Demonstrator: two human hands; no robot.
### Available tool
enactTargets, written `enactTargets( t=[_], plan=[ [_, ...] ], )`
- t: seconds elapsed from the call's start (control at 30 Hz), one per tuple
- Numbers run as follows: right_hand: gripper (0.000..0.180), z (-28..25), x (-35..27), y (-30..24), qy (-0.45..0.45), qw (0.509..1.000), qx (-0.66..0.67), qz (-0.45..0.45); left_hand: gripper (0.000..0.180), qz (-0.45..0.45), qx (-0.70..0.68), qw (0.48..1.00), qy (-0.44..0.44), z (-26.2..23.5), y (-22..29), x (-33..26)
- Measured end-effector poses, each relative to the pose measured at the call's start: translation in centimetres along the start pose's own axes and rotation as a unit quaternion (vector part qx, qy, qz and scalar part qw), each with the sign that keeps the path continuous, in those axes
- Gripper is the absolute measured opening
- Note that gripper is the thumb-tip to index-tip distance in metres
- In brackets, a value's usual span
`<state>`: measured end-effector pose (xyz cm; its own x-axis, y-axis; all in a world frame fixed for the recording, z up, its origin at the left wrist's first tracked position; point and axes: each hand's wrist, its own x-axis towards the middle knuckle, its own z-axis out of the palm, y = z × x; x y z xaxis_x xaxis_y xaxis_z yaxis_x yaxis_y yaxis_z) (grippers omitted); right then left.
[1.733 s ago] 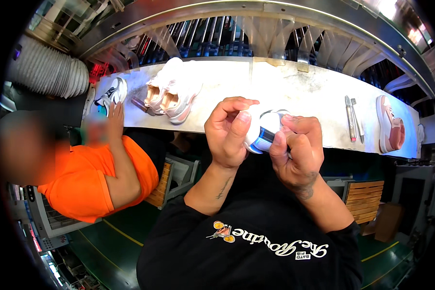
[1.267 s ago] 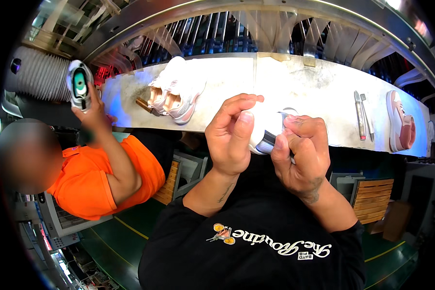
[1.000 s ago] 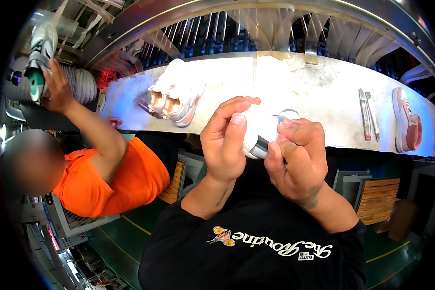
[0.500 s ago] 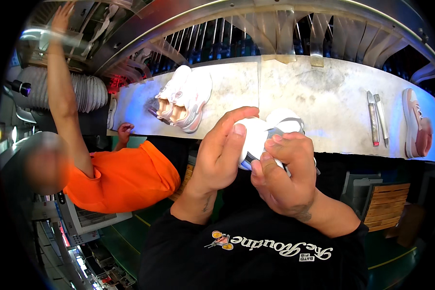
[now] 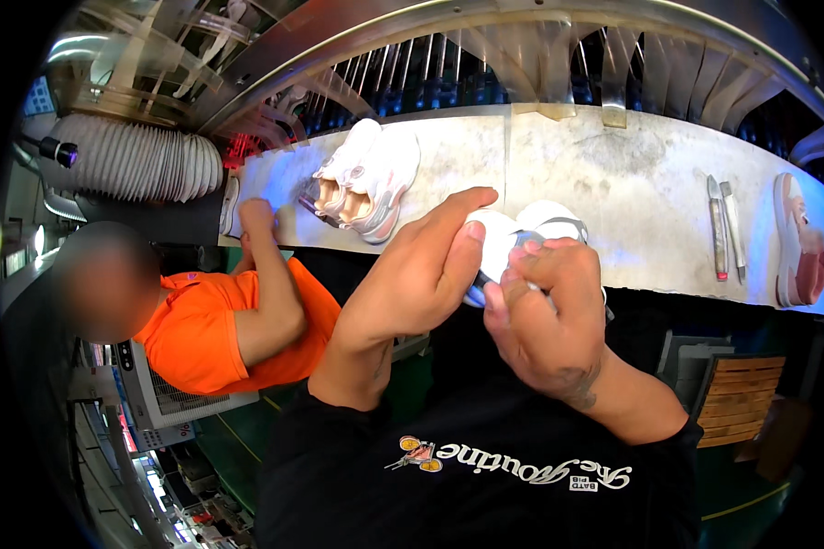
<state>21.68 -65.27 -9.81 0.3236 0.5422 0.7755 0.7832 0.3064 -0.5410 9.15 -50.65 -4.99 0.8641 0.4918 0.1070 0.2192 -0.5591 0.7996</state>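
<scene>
Over the near edge of the bench, my left hand [image 5: 426, 270] is wrapped round the side of a white shoe [image 5: 494, 240] with dark grey and blue edging. My right hand [image 5: 551, 306] is closed, its bent fingers and thumb pinching at the shoe's grey edge. Just beyond my right fingers shows a second rounded white shoe [image 5: 547, 216] with a grey stripe. My hands cover much of both, and whether the right fingers also pinch something small is hidden.
A pair of white sneakers [image 5: 368, 178] stands left on the pale bench [image 5: 613, 233]. To the right lie a red-ended knife-like tool [image 5: 716, 229], a slim pale tool [image 5: 733, 229] and a pink-and-white shoe [image 5: 798, 242]. A co-worker in an orange shirt [image 5: 220, 325] is at my left. Clear strips [image 5: 613, 73] hang behind.
The co-worker's raised arm has come down to the bench. My left hand has turned slightly and my right fingers have shifted a little on the shoe. The whole view has moved slightly.
</scene>
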Motion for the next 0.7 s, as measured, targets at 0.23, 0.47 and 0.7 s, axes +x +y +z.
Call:
enactTargets(
  t=[0.23,0.47,0.7],
  plan=[
    [0.01,-0.7,5.2,2.4,-0.006,0.997,-0.013,0.073,0.057,-0.035,-0.166,0.981,0.096,2.3,-2.2,3.0],
    [0.011,-0.8,5.5,3.4,0.003,0.994,-0.017,0.109,0.061,0.07,-0.007,0.987,0.145,3.1,-2.0,3.2],
    [0.012,0.1,5.4,3.4,-0.001,0.995,0.007,0.101,0.055,0.086,0.25,0.948,0.176,1.9,-2.0,2.7]
  ],
)
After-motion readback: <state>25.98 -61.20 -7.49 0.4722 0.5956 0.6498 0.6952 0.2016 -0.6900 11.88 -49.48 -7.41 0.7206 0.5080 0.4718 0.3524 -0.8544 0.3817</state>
